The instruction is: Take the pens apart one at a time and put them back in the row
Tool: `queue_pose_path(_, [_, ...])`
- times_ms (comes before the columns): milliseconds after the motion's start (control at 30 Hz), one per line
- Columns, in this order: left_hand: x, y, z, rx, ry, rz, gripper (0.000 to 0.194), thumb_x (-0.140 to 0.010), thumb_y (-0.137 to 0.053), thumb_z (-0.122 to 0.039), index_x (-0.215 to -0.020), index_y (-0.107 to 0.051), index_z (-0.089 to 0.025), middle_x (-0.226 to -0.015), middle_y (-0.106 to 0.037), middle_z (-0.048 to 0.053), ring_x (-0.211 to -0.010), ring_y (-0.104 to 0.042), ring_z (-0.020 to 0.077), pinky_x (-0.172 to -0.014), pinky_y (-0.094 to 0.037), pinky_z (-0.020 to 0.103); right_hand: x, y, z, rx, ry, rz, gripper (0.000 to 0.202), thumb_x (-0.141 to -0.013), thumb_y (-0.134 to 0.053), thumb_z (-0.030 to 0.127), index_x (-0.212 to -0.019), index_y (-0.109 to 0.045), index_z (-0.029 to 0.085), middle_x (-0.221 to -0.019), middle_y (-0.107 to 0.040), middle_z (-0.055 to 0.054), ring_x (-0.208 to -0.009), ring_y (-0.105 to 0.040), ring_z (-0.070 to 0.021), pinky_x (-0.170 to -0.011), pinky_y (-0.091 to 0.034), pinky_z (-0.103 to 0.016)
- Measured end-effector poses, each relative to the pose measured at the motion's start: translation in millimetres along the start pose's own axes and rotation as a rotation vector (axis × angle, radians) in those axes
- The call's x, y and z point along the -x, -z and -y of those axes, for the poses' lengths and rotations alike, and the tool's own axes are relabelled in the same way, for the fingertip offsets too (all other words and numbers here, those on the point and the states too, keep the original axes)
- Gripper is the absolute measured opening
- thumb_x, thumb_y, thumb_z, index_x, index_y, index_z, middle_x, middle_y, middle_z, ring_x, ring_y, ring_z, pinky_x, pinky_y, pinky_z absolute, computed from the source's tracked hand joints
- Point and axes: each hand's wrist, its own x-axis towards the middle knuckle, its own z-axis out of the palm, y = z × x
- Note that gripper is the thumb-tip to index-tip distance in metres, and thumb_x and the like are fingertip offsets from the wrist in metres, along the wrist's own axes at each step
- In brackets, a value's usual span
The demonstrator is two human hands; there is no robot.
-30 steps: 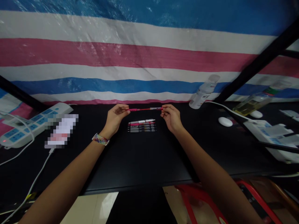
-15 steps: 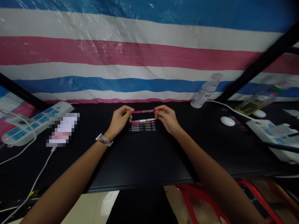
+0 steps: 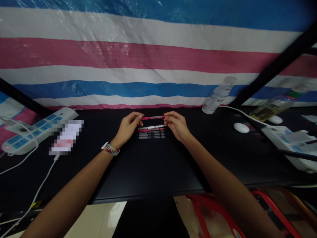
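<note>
Red pen [image 3: 155, 117], see-through midsection, one straight length, roughly level, just beyond a row of pens [image 3: 150, 132]

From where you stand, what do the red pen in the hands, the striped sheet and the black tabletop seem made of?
Red pen: probably smooth plastic, as its barrel looks partly see-through.
Striped sheet: likely plastic tarp, since it creases and throws shiny glints.
Black tabletop: smooth with a soft sheen; laminate or painted metal, I can't tell which.

Perhaps home: desk [image 3: 158, 172], striped sheeting [image 3: 153, 59]
</note>
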Motion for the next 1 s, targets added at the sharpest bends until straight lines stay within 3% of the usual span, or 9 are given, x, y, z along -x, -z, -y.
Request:
queue_pose_path(100, [-0.3, -0.6, 1.4, -0.017, -0.050, -0.005, 0.026, -0.094, -0.081, -0.036, -0.116, -0.078, -0.022, -0.086, -0.075, 0.003, -0.082, -0.072, 0.0189, -0.077, -0.055, 0.032, 0.4, -0.7, 0.7, -0.011, 0.002, -0.009, 0.012, -0.070, -0.085, 0.024, -0.082, -0.081, 0.024, -0.077, -0.070, -0.001, -0.072, -0.061, -0.0155, -0.072, -0.052, -0.034])
queue_pose_path(200, [-0.2, -0.9, 2.0, -0.024, -0.095, -0.034, 0.048, -0.083, -0.089, -0.028, -0.128, -0.074, -0.025, -0.108, -0.078, 0.006, -0.100, -0.074, 0.0219, -0.084, -0.056, 0.033, 0.3, -1.0, 0.7, -0.014, -0.007, -0.016, 0.012, -0.070, -0.084, 0.023, -0.081, -0.081, 0.024, -0.076, -0.070, -0.001, -0.072, -0.061, -0.0154, -0.071, -0.051, -0.034])
queue_pose_path(367, [0.5, -1.7, 1.4, -0.014, -0.041, 0.022, 0.027, -0.101, -0.071, -0.037, -0.124, -0.075, -0.023, -0.082, -0.073, 0.002, -0.080, -0.072, 0.0199, -0.080, -0.055, 0.035, -0.1, -0.9, -2.2, -0.002, -0.008, 0.001, 0.012, -0.072, -0.083, 0.022, -0.083, -0.080, 0.024, -0.078, -0.069, -0.001, -0.072, -0.061, -0.0152, -0.073, -0.052, -0.035])
queue_pose_path(500, [0.5, -2.2, 0.6, -0.054, -0.118, -0.018, 0.046, -0.085, -0.088, -0.025, -0.129, -0.074, -0.026, -0.113, -0.079, 0.007, -0.107, -0.075, 0.0246, -0.092, -0.056, 0.038, 0.1, -0.8, -3.4, 0.002, -0.006, 0.003, 0.011, -0.072, -0.082, 0.023, -0.083, -0.079, 0.024, -0.078, -0.068, 0.000, -0.072, -0.060, -0.0151, -0.073, -0.052, -0.035])
queue_pose_path(667, [0.0, -2.5, 1.4, -0.018, -0.049, 0.007, 0.027, -0.099, -0.074, -0.033, -0.124, -0.075, -0.022, -0.083, -0.077, 0.003, -0.082, -0.074, 0.0211, -0.086, -0.057, 0.038, -0.8, -0.5, -4.1, 0.002, -0.013, 0.001, 0.011, -0.072, -0.082, 0.022, -0.082, -0.079, 0.024, -0.076, -0.068, -0.001, -0.072, -0.060, -0.0151, -0.072, -0.051, -0.034])
queue_pose_path(800, [-0.7, -2.8, 1.7, -0.060, -0.154, -0.032, 0.057, -0.086, -0.085, -0.020, -0.140, -0.067, -0.024, -0.115, -0.082, 0.008, -0.113, -0.076, 0.0255, -0.103, -0.055, 0.042, -1.9, 0.0, -5.8, 0.003, -0.020, 0.004, 0.011, -0.073, -0.082, 0.022, -0.082, -0.077, 0.025, -0.077, -0.067, 0.000, -0.072, -0.060, -0.0156, -0.073, -0.052, -0.035])
queue_pose_path(867, [-0.3, -2.9, 1.7, -0.099, -0.115, -0.046, 0.046, -0.088, -0.086, -0.025, -0.132, -0.073, -0.024, -0.108, -0.083, 0.007, -0.106, -0.076, 0.0251, -0.100, -0.056, 0.042, -1.8, 0.1, -6.4, -0.002, -0.024, 0.006, 0.011, -0.074, -0.083, 0.022, -0.083, -0.076, 0.025, -0.077, -0.067, -0.001, -0.073, -0.060, -0.0160, -0.074, -0.052, -0.036])
queue_pose_path(933, [0.5, -2.7, 1.3, -0.145, -0.061, -0.045, 0.018, -0.095, -0.080, -0.035, -0.110, -0.081, -0.024, -0.092, -0.081, 0.005, -0.091, -0.075, 0.0235, -0.091, -0.057, 0.040, -1.5, 0.1, -6.7, 0.001, -0.021, 0.015, 0.012, -0.074, -0.083, 0.022, -0.083, -0.076, 0.025, -0.078, -0.068, -0.001, -0.073, -0.060, -0.0161, -0.073, -0.051, -0.036])
queue_pose_path(1000, [1.4, -2.5, 0.0, -0.171, -0.049, -0.030, 0.016, -0.098, -0.076, -0.037, -0.094, -0.083, -0.023, -0.087, -0.080, 0.005, -0.084, -0.073, 0.0230, -0.085, -0.056, 0.039, -1.1, 0.0, -6.9, 0.005, -0.015, 0.023, 0.012, -0.074, -0.083, 0.022, -0.082, -0.076, 0.024, -0.078, -0.068, -0.001, -0.073, -0.059, -0.0161, -0.073, -0.051, -0.035])
